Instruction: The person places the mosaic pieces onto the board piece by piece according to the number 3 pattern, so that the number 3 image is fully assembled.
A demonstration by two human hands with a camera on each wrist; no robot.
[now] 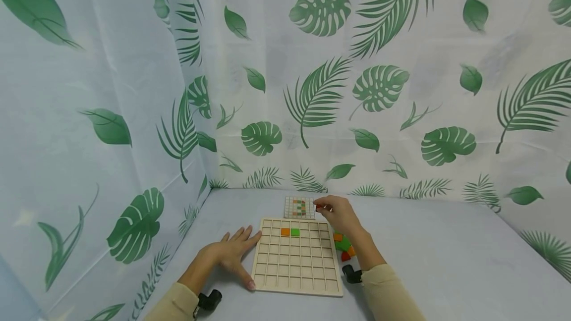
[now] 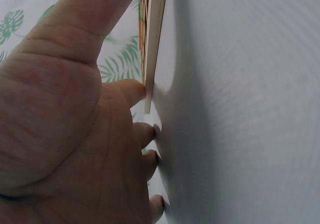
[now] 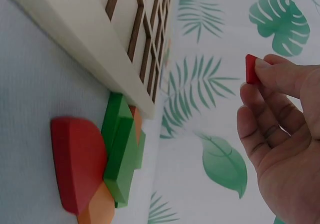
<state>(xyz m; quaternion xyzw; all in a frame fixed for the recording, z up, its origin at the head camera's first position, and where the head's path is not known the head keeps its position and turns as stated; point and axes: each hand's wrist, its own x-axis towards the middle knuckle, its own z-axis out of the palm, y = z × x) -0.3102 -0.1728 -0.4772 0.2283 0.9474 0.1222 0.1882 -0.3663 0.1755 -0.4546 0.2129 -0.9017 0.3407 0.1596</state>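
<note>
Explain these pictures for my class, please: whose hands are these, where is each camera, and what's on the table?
There is no robot: a person works with two bare hands. The widest picture comes from a camera worn on the head. The left wrist camera and right wrist camera take the close-ups, so the table looks tilted there. On it lies a grid board, with an orange block and a green block in neighbouring squares. Beyond the board is a patterned card; to its right, loose blocks in red, green and orange. The left hand, spread out, touches the board's left edge. The right hand pinches a red block between thumb and fingers.
</note>
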